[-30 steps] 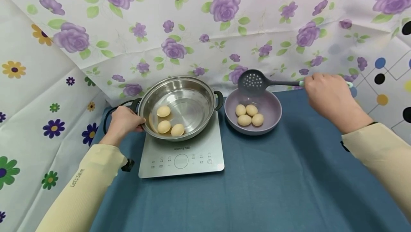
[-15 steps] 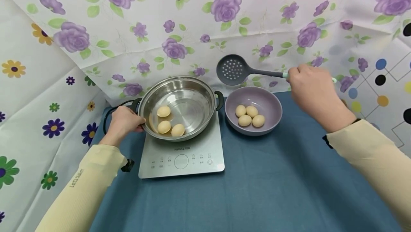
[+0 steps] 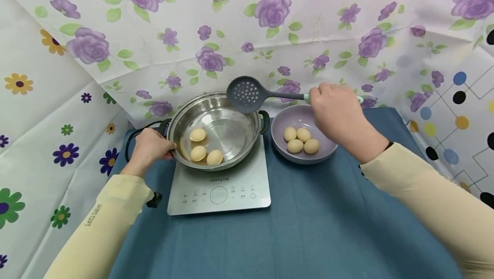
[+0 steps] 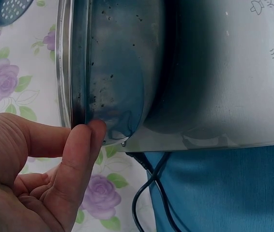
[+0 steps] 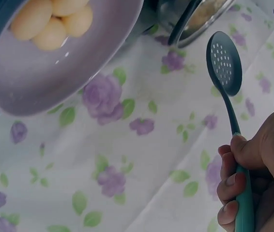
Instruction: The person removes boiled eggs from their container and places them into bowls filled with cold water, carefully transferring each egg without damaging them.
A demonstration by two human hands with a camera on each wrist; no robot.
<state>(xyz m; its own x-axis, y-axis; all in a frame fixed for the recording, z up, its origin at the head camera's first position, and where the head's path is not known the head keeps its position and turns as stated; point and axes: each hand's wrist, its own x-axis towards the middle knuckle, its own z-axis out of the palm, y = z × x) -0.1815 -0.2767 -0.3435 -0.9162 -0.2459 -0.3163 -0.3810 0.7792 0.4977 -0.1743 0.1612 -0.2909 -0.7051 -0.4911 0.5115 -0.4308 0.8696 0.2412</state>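
My left hand [image 3: 148, 147] pinches the left edge of a steel pot [image 3: 227, 135] by its dark side handle; in the left wrist view, thumb and finger meet at the pot's rim. Three eggs [image 3: 198, 153] lie at the left of the pot in shallow water. My right hand [image 3: 337, 114] grips the mint-green handle of a dark grey skimmer [image 3: 247, 94], its perforated head raised and overlapping the pot's back right rim in the head view. Under that forearm's left side, a mauve bowl [image 3: 287, 155] holds several eggs [image 3: 295, 146].
The pot stands on a silver induction cooker [image 3: 239, 204] with touch controls in front. A black power cord [image 4: 149, 174] runs at its left. Blue cloth [image 3: 308, 227] covers the table. Flowered sheets [image 3: 247, 26] hang behind and at the sides.
My right hand has carried the skimmer leftward, first up from above the bowl, then across to the pot's right edge. My left hand stays on the pot; the eggs have not moved.
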